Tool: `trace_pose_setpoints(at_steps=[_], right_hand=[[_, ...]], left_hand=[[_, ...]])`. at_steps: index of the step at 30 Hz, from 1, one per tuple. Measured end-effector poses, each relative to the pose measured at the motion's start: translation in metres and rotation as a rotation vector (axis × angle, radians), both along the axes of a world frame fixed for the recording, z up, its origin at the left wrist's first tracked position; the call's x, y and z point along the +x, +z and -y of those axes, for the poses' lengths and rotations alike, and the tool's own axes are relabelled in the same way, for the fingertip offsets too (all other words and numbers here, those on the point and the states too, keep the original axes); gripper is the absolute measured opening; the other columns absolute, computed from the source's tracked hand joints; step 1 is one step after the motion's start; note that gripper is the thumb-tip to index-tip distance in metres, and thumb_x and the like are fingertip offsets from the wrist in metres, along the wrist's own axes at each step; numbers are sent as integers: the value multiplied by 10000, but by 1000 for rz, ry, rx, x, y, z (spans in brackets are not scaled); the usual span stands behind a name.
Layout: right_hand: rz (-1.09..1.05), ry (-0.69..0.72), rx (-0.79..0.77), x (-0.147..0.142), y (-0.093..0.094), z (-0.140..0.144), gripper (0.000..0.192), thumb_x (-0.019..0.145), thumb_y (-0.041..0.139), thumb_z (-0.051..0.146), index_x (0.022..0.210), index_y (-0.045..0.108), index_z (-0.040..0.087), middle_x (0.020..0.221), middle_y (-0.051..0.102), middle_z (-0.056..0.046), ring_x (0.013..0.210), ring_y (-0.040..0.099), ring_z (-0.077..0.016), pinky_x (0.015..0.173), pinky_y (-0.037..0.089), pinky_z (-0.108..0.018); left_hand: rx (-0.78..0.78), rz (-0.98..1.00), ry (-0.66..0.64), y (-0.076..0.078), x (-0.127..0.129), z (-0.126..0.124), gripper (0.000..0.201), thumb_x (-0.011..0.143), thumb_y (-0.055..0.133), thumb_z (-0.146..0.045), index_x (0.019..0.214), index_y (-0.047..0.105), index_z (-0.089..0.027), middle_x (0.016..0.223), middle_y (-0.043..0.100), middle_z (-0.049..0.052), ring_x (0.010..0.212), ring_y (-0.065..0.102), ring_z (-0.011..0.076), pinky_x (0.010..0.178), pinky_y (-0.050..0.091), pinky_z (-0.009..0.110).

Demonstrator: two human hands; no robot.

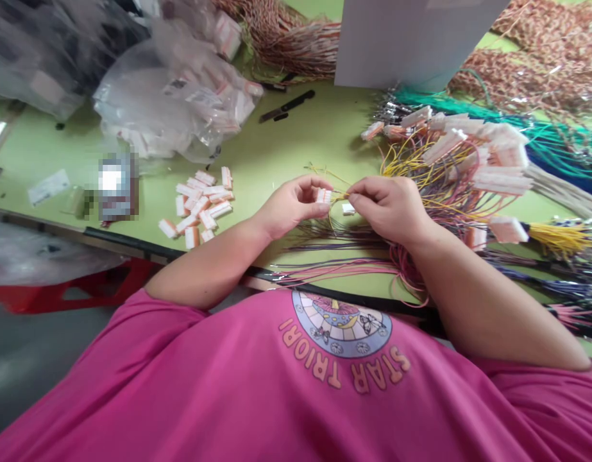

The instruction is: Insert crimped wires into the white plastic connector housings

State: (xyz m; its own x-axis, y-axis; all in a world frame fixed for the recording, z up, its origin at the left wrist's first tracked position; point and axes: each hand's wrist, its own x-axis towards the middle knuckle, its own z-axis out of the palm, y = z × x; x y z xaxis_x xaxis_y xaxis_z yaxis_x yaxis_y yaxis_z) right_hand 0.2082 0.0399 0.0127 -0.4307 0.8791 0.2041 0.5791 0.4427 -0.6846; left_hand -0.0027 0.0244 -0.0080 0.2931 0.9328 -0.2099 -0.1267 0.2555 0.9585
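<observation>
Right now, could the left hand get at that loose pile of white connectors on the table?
Probably yes. The pile of connectors lies open on the table beside the left hand; nothing stands between, though that hand holds a connector.

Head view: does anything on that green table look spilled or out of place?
A small heap of white connectors lies loose beside a plastic bag, seemingly tipped out. One more connector sits alone by the hands.

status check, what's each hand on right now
Left hand pinching white connector. Right hand pinching yellow wire at the connector. Loose connectors lie off left, wired bundle right; neither blocks the hands.
</observation>
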Motion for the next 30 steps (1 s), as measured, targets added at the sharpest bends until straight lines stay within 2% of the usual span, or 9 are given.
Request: trace_pose_setpoints(at_steps=[2,5,8,12,16,18,23,27,30], right_hand=[[1,-4,-8,1,0,0,256,834,547,296,837,773,176,591,623,8,562,509,-126,589,378,-260],[6,7,-5,2,-1,0,258,841,552,317,847,772,182,616,641,3,583,531,-133,599,390,-265],[-3,18,20,0,-2,-1,266,855,543,326,829,767,186,671,676,-14,618,565,-144,626,412,-272],[5,39,46,-2,-3,-2,277,872,522,315,822,762,186,766,716,-40,694,611,-162,687,441,-283],[54,23,33,-3,-4,-2,283,874,510,307,827,761,184,721,699,-33,675,594,-158,678,430,-277],[74,8,32,-3,-4,-2,284,869,508,301,827,762,183,685,679,-26,655,579,-154,661,415,-273],[91,-16,39,-6,-3,-1,294,862,498,290,818,765,176,664,661,-29,633,559,-152,644,391,-276],[120,-18,27,-7,-4,-1,295,859,500,290,814,768,177,640,651,-27,625,552,-154,626,375,-273],[129,-4,20,-6,-5,-2,300,861,502,297,829,775,176,632,655,-27,616,552,-153,619,368,-269]], left_hand=[[2,-2,40,0,0,-1,407,594,875,-175,839,551,-170,739,633,-35,631,594,71,609,491,203],[-84,33,144,3,-1,-3,445,621,848,-153,745,421,-175,715,614,-48,593,578,53,577,474,187],[-198,97,204,9,0,-4,368,692,793,-127,853,468,-184,715,604,-59,622,625,67,629,519,203],[-263,113,102,10,2,-2,371,795,746,-177,1120,570,-205,805,648,-30,664,643,78,675,548,226],[-250,130,41,3,1,-1,306,800,776,-255,1052,613,-192,792,640,-23,620,596,65,600,523,202],[-256,180,40,0,1,-1,346,758,820,-269,1002,587,-191,777,627,-37,644,615,76,637,558,225],[-222,226,16,-1,1,1,457,704,869,-303,1048,586,-198,800,633,-43,668,642,82,697,600,265],[-189,220,10,-1,3,4,483,642,899,-255,1032,622,-183,797,634,-37,681,663,94,703,599,266],[-119,114,44,-3,5,4,462,629,888,-194,1024,649,-171,820,652,-27,686,670,98,700,596,273]])
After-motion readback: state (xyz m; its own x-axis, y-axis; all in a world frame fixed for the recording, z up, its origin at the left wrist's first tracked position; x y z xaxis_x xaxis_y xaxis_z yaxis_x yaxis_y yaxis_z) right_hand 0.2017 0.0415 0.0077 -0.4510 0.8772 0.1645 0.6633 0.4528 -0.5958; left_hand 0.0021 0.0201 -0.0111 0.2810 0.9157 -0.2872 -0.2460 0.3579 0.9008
